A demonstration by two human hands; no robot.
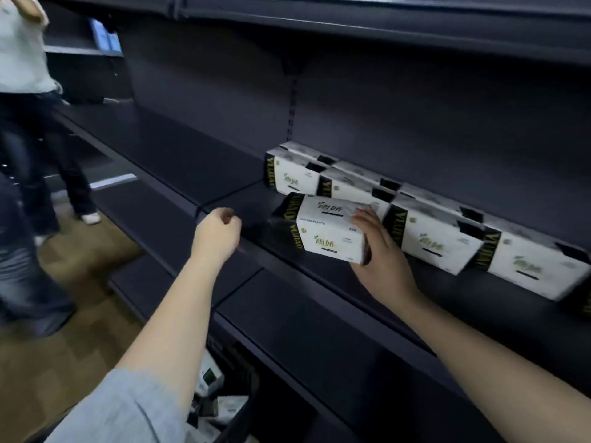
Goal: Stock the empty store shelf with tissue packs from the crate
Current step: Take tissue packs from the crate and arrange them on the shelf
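Shelf (179,161): row of packs (441,238) stocked at right of frame; left stretch bare. Right hand (380,251) fingers wrapped round tissue pack (329,231), placing. Left hand (217,235) loosely curled, holding nothing. Crate (236,407), bottom centre: packs remain.

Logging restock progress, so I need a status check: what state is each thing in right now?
Right hand: grips a tissue pack.
Held tissue pack: tilted, at the shelf's front, not yet in line.
Left hand: loosely curled, holding nothing.
Tissue packs in rows: lined up on the shelf.
Shelf: bare on its left part.
Crate: still holds packs.
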